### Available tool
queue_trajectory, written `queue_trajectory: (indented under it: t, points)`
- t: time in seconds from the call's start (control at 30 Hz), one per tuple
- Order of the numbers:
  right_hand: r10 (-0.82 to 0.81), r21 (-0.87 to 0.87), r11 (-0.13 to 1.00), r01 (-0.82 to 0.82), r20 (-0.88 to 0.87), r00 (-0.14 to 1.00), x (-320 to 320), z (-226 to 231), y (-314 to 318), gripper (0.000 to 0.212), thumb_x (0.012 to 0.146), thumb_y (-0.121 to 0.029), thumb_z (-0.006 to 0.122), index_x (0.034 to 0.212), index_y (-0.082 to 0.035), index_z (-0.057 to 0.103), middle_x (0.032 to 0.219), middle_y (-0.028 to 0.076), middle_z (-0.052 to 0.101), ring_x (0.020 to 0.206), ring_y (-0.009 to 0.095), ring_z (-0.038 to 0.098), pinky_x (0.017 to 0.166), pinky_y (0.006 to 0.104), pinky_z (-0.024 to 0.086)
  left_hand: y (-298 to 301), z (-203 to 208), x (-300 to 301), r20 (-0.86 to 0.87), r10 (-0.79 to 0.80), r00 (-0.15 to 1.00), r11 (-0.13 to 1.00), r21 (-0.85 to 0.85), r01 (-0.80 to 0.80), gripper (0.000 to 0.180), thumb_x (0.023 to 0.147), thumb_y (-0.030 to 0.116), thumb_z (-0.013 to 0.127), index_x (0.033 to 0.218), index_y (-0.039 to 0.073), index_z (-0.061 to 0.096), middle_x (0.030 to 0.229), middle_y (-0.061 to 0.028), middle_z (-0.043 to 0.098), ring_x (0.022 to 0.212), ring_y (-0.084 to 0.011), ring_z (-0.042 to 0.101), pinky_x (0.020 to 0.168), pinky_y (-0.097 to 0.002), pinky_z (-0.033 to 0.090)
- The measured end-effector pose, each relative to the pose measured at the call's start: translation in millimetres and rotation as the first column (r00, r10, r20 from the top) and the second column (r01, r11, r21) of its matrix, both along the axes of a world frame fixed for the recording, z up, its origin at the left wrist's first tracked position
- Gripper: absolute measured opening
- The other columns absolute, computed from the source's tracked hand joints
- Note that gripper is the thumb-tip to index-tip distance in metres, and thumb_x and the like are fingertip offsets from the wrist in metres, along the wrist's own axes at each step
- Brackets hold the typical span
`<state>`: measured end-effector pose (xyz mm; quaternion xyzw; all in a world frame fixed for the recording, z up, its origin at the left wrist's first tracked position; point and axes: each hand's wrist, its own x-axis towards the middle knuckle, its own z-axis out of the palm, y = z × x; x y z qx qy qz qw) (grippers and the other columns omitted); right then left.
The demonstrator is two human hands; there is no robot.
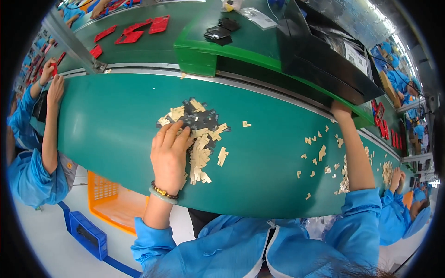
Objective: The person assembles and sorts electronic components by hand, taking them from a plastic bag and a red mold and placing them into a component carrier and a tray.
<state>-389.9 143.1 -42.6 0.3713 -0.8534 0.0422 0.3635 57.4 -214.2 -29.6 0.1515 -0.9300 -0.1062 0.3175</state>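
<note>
My left hand (pixel 168 154) lies palm down at the left edge of a heap on the green table, fingers stretched out and touching it. The heap mixes small beige L-shaped pieces (pixel 200 155) with dark grey or black pieces (pixel 206 118). A beaded bracelet and a pale bangle circle that wrist. My right hand (pixel 341 111) reaches to the far edge of the table, in under the green shelf (pixel 269 62). Its fingers are hidden there, so whether it holds anything does not show. Loose beige pieces (pixel 321 153) lie scattered left of my right forearm.
Black pouches (pixel 221 31) and a dark bin (pixel 324 55) rest on the shelf. Beyond the metal rail, red plates (pixel 159 24) lie on another green surface. An orange crate (pixel 116 199) stands below at left. Co-workers in blue sit at both sides, one holding a red part.
</note>
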Motion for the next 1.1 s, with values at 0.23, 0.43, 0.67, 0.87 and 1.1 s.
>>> queue_trajectory:
  t: [0.23,0.43,0.67,0.87,1.1]
  points:
    - [-0.049,0.106,0.994,-0.012,0.552,0.832,137,6,-98,0.031,0.082,-0.019,0.061,0.112,-0.011,0.065,0.117,0.014,0.060,0.108,0.035,0.057,0.091,0.0455,0.046,-9,-1,10,-0.006,0.090,0.996,0.995,0.041,-0.090,0.026,0.072,0.002,0.073,0.098,0.004,0.071,0.086,-0.0061,0.061,0.084,-0.0243,0.058,0.068,-0.0337,0.046]
    - [0.112,-0.007,0.993,-0.120,0.417,0.902,132,-1,-75,0.034,0.082,-0.023,0.066,0.112,-0.008,0.064,0.127,0.012,0.056,0.120,0.030,0.050,0.098,0.0426,0.040,-6,1,12,-0.126,0.101,0.987,0.962,0.267,-0.065,0.012,0.075,0.001,0.073,0.087,0.002,0.071,0.072,-0.0111,0.064,0.064,-0.0262,0.060,0.059,-0.0343,0.047]
    - [0.343,-0.036,0.896,-0.442,0.687,0.640,235,43,-58,0.039,0.075,-0.011,0.070,0.113,-0.006,0.062,0.122,0.013,0.059,0.114,0.031,0.054,0.094,0.0403,0.047,12,5,0,-0.319,-0.040,0.947,0.418,0.855,0.306,0.028,0.095,0.005,0.056,0.122,0.001,0.062,0.087,-0.0034,0.067,0.074,-0.0096,0.061,0.071,-0.0225,0.050]
    - [0.464,-0.186,0.836,-0.516,0.741,0.486,281,47,-48,0.041,0.076,-0.009,0.072,0.115,-0.004,0.061,0.120,0.012,0.059,0.097,0.026,0.061,0.083,0.0364,0.051,85,41,-61,-0.373,-0.436,0.819,0.134,0.873,0.470,0.040,0.096,0.000,0.050,0.136,0.000,0.047,0.097,-0.0090,0.066,0.080,-0.0131,0.061,0.074,-0.0248,0.051]
    - [0.745,-0.778,0.628,-0.033,0.587,0.317,267,33,-47,0.024,0.084,-0.002,0.066,0.107,-0.003,0.063,0.094,0.007,0.062,0.073,0.012,0.061,0.061,0.0237,0.049,133,21,-110,-0.161,-0.641,0.751,0.109,0.949,0.296,0.036,0.093,-0.004,0.053,0.129,0.000,0.045,0.091,-0.0094,0.067,0.078,-0.0116,0.063,0.069,-0.0241,0.051]
